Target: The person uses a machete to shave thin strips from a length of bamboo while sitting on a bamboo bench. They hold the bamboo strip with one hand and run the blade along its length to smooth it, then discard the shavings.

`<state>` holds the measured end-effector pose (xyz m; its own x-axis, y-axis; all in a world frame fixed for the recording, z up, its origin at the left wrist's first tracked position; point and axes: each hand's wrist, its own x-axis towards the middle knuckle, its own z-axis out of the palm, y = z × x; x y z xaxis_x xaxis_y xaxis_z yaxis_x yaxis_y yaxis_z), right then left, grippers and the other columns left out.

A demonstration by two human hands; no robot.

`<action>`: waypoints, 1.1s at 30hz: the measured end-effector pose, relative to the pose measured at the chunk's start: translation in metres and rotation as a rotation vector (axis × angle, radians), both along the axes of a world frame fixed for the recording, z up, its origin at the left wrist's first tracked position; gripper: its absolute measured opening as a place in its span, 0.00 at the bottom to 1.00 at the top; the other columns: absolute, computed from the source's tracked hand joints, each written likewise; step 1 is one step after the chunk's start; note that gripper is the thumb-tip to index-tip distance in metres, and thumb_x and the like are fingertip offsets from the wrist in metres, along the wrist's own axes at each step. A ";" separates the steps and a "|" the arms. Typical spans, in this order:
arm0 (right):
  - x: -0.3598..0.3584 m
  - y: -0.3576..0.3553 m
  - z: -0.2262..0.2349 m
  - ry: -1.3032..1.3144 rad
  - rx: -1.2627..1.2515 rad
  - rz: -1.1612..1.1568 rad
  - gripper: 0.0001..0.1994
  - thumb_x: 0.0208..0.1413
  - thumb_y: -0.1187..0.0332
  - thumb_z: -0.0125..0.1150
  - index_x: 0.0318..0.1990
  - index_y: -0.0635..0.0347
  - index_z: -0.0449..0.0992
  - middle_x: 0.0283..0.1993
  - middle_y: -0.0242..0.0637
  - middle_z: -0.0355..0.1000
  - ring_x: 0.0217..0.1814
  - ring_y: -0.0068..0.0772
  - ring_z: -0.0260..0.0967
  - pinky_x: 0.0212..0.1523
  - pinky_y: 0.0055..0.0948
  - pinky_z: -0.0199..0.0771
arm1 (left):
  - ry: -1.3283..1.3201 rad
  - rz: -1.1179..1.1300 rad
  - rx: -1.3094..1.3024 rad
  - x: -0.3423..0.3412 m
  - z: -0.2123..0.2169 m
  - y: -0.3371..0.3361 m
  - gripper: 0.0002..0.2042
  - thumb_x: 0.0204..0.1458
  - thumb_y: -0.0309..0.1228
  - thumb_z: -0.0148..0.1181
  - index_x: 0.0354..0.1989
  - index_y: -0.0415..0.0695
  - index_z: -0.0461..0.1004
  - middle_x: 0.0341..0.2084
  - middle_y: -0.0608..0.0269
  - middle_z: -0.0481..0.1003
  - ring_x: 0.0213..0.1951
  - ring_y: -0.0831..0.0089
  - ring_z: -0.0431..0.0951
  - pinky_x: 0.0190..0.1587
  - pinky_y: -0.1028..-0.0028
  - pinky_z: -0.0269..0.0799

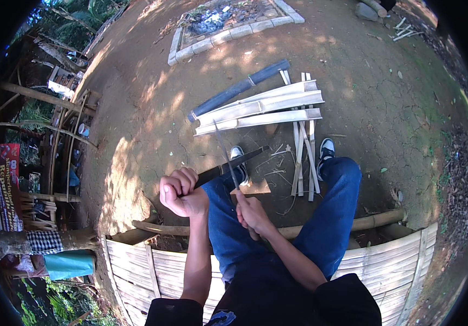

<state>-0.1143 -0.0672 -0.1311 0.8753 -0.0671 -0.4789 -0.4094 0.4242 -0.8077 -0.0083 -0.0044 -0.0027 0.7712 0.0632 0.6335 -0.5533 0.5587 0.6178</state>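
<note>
My left hand is closed around the near end of a long dark blade-shaped piece, which slants up to the right; whether it is a knife or a sheath I cannot tell. My right hand grips the wooden handle of a long, thin-bladed knife, its tip pointing away and slightly left. The two cross in view above my left knee; I cannot tell if they touch. Beyond my feet lie split pale bamboo pieces, a dark uncut pole and narrow bamboo strips.
I sit on a slatted bamboo bench with a round bamboo front rail. Thin shavings litter the dirt between my shoes. A stone-edged fire pit is farther off. Bamboo rails and a red banner stand at left.
</note>
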 end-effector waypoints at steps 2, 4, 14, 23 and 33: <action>0.003 0.004 0.040 -0.260 -0.095 0.027 0.32 0.64 0.44 0.35 0.16 0.62 0.65 0.12 0.33 0.61 0.10 0.21 0.57 0.12 0.22 0.56 | -0.006 0.004 0.023 -0.005 0.005 -0.006 0.20 0.59 0.37 0.43 0.15 0.46 0.51 0.08 0.69 0.50 0.12 0.79 0.46 0.16 0.75 0.42; 0.009 0.005 0.045 -0.541 -0.347 -0.039 0.32 0.64 0.45 0.36 0.16 0.62 0.65 0.12 0.32 0.61 0.11 0.21 0.59 0.13 0.22 0.57 | -0.015 -0.039 0.051 -0.006 0.005 -0.009 0.20 0.59 0.37 0.43 0.15 0.46 0.51 0.08 0.69 0.50 0.12 0.79 0.46 0.16 0.75 0.42; 0.003 0.005 0.033 -0.110 -0.125 0.098 0.31 0.64 0.47 0.36 0.15 0.60 0.64 0.10 0.31 0.60 0.10 0.20 0.58 0.12 0.23 0.57 | 0.035 -0.102 0.052 0.001 -0.001 0.029 0.20 0.58 0.39 0.43 0.16 0.49 0.49 0.08 0.71 0.48 0.12 0.78 0.45 0.18 0.75 0.42; 0.009 0.014 -0.025 -0.026 -0.152 -0.076 0.33 0.60 0.44 0.42 0.15 0.67 0.66 0.11 0.41 0.62 0.12 0.30 0.64 0.17 0.34 0.61 | 0.021 -0.037 0.011 -0.005 -0.001 0.011 0.20 0.58 0.38 0.44 0.15 0.47 0.50 0.08 0.70 0.49 0.12 0.78 0.46 0.16 0.75 0.42; 0.011 0.012 0.027 -0.375 -0.236 0.000 0.30 0.62 0.46 0.42 0.15 0.62 0.66 0.11 0.31 0.63 0.12 0.21 0.60 0.15 0.25 0.59 | 0.013 -0.059 0.062 -0.001 0.000 0.008 0.19 0.58 0.39 0.43 0.16 0.50 0.50 0.08 0.72 0.47 0.13 0.80 0.44 0.18 0.76 0.41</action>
